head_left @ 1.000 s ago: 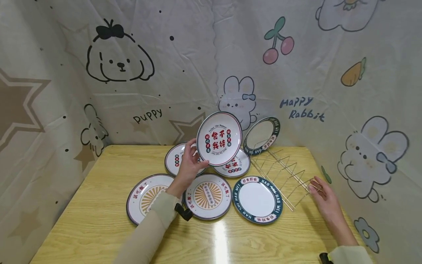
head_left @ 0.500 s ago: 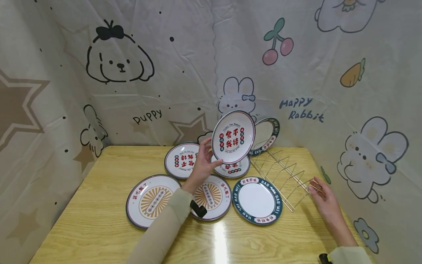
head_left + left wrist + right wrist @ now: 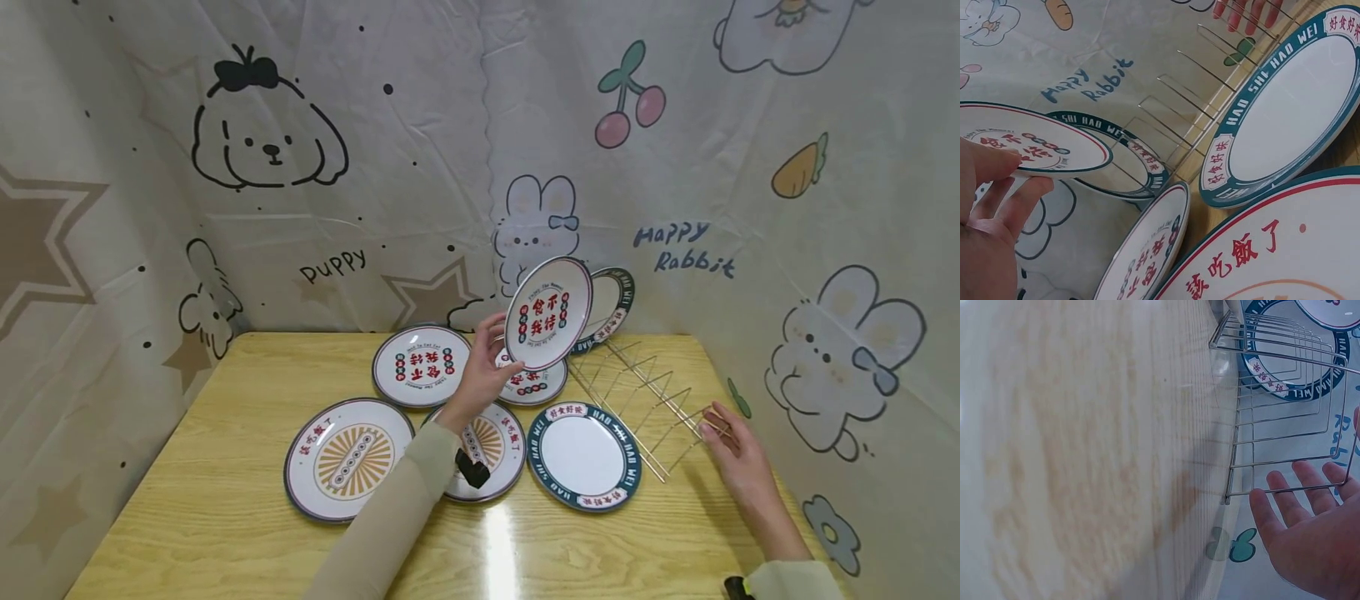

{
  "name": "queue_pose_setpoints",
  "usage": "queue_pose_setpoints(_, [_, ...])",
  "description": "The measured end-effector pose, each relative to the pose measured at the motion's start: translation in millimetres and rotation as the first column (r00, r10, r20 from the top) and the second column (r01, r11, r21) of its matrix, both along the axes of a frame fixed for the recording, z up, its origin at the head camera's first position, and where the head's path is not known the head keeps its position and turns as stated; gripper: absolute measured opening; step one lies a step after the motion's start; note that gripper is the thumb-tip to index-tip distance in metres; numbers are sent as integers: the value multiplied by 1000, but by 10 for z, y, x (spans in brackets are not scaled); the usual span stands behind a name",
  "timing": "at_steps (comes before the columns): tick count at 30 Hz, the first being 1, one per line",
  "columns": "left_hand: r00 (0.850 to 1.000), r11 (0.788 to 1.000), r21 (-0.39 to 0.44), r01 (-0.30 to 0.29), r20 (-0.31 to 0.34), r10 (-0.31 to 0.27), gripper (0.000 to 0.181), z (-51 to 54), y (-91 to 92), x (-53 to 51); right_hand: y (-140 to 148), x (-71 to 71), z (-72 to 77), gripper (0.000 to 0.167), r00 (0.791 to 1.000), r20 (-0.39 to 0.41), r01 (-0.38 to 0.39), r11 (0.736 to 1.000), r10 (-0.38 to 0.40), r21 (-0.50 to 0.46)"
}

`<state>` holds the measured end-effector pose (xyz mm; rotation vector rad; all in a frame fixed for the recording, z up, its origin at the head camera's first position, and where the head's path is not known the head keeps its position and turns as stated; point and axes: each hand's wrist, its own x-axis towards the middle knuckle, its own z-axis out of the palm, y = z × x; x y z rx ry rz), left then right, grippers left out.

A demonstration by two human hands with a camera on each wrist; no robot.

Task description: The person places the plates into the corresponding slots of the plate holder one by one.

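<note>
The left hand (image 3: 483,367) pinches the lower left rim of a white plate with red characters (image 3: 549,315), held tilted in the air above another such plate (image 3: 534,385). In the left wrist view the thumb lies on the face of that held plate (image 3: 1035,147). A wire rack (image 3: 645,400) stands at the right of the table; at its far end a green-rimmed plate (image 3: 619,312) stands upright, partly hidden by the held plate. The right hand (image 3: 738,450) holds the near right end of the rack, its fingers at the end wire in the right wrist view.
On the wooden table (image 3: 210,467) lie a red-character plate (image 3: 422,367), two sunburst plates (image 3: 348,460) (image 3: 501,442), one partly under the left forearm, and a green-rimmed plate (image 3: 585,456) beside the rack. A printed curtain (image 3: 420,150) hangs behind and at both sides.
The left hand has moved right with its plate, which now overlaps the view of the upright green-rimmed plate and is turned more sideways. The right hand and the rack have stayed in place.
</note>
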<state>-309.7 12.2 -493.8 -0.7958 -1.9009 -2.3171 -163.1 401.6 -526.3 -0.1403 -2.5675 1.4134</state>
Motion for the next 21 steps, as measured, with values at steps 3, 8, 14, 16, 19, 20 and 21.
queue_pose_setpoints(3, [1000,1000,-25,3,-7,-3,88,-16,53,-22,22,-12,-32,68,1000,-17,-4,1000,4,9])
queue_pose_setpoints(8, [999,997,-71,-1,-34,-2,88,-38,148,-56,13,-27,-61,67,1000,-24,-2,1000,2,-12])
queue_pose_setpoints(14, [998,992,-125,-7,-70,-2,86,-66,286,-89,13,-17,-34,68,1000,-6,2,1000,-3,-16])
queue_pose_setpoints(16, [997,990,-143,-17,-70,7,85,-89,323,-91,15,-8,-30,68,1000,3,1,1000,-1,-18])
queue_pose_setpoints(19, [998,986,-165,-28,-64,17,86,-125,372,-104,18,-3,-24,69,1000,17,-1,1000,2,-20])
queue_pose_setpoints(20, [998,985,-170,-31,-64,21,86,-128,387,-109,18,-5,-19,69,1000,18,0,1000,1,-23])
queue_pose_setpoints(21, [998,984,-176,-34,-64,23,86,-129,404,-116,21,-10,-15,69,1000,15,0,1000,1,-28])
